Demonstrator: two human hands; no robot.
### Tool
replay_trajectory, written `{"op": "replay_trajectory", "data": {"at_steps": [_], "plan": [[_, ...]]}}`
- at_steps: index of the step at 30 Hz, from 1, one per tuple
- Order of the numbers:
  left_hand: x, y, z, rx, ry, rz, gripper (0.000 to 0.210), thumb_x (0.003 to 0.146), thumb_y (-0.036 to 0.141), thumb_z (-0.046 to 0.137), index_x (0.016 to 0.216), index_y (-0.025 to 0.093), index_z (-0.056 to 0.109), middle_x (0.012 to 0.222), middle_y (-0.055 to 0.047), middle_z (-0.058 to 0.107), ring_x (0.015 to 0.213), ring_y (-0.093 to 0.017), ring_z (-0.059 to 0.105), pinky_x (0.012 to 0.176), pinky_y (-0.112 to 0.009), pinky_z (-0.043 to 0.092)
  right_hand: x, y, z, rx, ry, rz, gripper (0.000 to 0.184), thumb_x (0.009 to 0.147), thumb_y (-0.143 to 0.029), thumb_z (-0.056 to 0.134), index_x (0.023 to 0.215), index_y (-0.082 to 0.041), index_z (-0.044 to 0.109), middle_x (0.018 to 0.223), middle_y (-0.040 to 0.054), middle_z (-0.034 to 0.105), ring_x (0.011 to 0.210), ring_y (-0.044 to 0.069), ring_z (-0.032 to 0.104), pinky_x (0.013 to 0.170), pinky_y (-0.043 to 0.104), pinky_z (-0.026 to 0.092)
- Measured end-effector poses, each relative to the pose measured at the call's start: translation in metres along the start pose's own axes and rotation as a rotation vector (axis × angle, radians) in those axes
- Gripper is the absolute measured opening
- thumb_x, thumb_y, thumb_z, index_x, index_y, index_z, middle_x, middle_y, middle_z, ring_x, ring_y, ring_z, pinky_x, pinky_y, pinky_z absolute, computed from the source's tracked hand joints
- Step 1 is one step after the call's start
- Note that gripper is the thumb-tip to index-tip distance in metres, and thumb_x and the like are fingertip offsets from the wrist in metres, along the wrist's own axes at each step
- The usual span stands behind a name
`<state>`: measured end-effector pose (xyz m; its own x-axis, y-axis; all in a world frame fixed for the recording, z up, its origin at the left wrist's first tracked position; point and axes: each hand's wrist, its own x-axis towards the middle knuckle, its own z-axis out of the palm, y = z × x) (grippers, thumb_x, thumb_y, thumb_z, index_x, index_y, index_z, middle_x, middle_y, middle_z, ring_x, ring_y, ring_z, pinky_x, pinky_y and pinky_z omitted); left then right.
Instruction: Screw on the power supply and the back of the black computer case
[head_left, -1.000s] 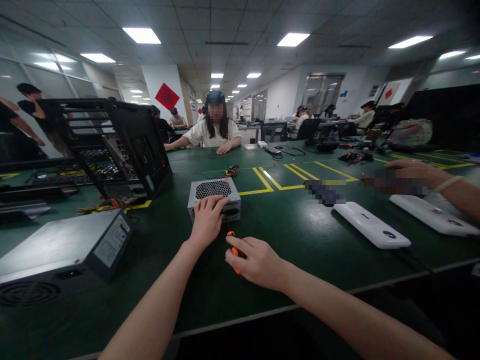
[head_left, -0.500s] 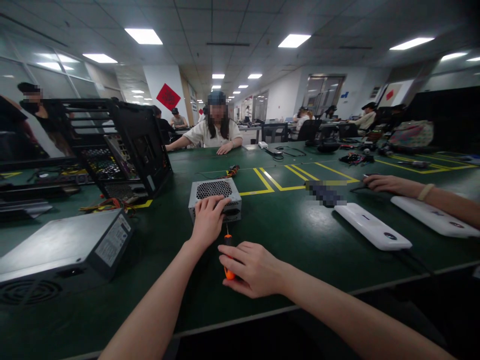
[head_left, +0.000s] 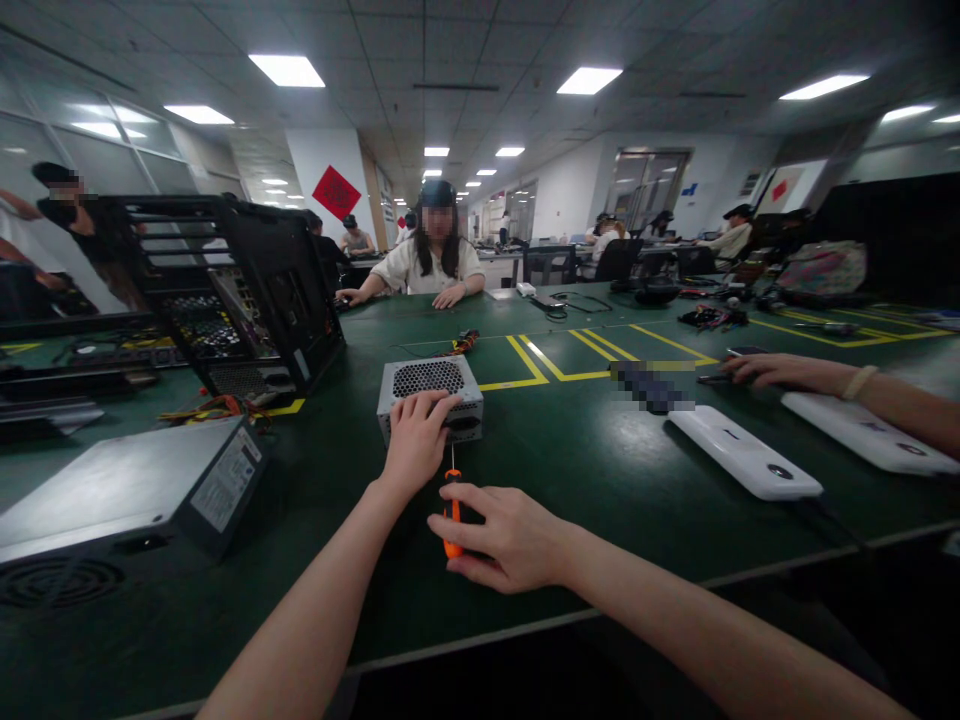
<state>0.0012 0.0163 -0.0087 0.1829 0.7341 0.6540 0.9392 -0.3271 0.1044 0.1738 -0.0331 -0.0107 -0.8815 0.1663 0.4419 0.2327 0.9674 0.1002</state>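
A small grey computer power supply [head_left: 429, 378] with a honeycomb grille on top sits on the green table in front of me. My left hand [head_left: 417, 440] grips its near side, fingers over the top edge and thumb out of sight. My right hand [head_left: 499, 535] holds an orange and black screwdriver [head_left: 451, 515] by the handle, the fingers curled round it. The screwdriver's thin shaft points away from me at the power supply's near face. Whether its tip sits in a screw is too small to tell.
A larger power supply [head_left: 127, 490] lies at the left, before an open black computer case [head_left: 247, 290]. White power banks [head_left: 742, 455] lie at the right, near another person's hand [head_left: 787, 372]. Across the table [head_left: 570, 560] sits a person [head_left: 427, 255].
The screwdriver handle has turned and shifted slightly left, and my right fingers have moved round it. My left hand and the power supply stay put. The neighbour's hand at the right moved slightly.
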Motion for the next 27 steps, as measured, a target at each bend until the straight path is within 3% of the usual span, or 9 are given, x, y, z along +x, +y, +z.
{"op": "replay_trajectory", "data": {"at_steps": [7, 15, 21, 27], "plan": [[-0.0001, 0.0005, -0.0003, 0.005, 0.004, 0.008, 0.044, 0.073, 0.011, 0.048, 0.113, 0.028, 0.048, 0.115, -0.004, 0.049, 0.106, -0.023, 0.039, 0.089, -0.040, 0.028, -0.0002, -0.0021, 0.0038, -0.049, 0.077, 0.005, 0.034, 0.085, -0.039, 0.038, 0.099, -0.010, 0.050, 0.113, 0.0135, 0.052, 0.077, 0.015, 0.056, 0.066, 0.027, 0.044], [0.0000, 0.0010, -0.0004, 0.002, -0.006, 0.000, 0.046, 0.072, 0.010, 0.048, 0.114, 0.029, 0.047, 0.116, -0.004, 0.049, 0.106, -0.023, 0.040, 0.088, -0.041, 0.029, -0.0001, 0.0004, 0.0089, -0.073, 0.149, 0.027, 0.036, 0.080, -0.048, 0.044, 0.086, -0.013, 0.051, 0.105, 0.0125, 0.056, 0.084, 0.019, 0.055, 0.069, 0.031, 0.043], [0.0002, 0.0009, -0.0001, -0.007, -0.005, -0.007, 0.046, 0.072, 0.010, 0.047, 0.114, 0.029, 0.048, 0.116, -0.005, 0.049, 0.107, -0.024, 0.040, 0.089, -0.042, 0.028, 0.0003, -0.0004, 0.0075, -0.120, 0.118, 0.011, 0.030, 0.084, -0.044, 0.040, 0.101, -0.021, 0.050, 0.103, 0.0126, 0.052, 0.083, 0.018, 0.055, 0.067, 0.029, 0.043], [-0.0001, 0.0007, -0.0008, -0.009, -0.003, 0.006, 0.045, 0.072, 0.011, 0.048, 0.114, 0.029, 0.047, 0.115, -0.004, 0.049, 0.106, -0.023, 0.040, 0.088, -0.040, 0.029, -0.0022, 0.0027, 0.0093, -0.154, 0.193, 0.029, 0.033, 0.081, -0.048, 0.042, 0.086, -0.017, 0.052, 0.090, 0.0098, 0.054, 0.075, 0.016, 0.054, 0.061, 0.026, 0.040]]}}
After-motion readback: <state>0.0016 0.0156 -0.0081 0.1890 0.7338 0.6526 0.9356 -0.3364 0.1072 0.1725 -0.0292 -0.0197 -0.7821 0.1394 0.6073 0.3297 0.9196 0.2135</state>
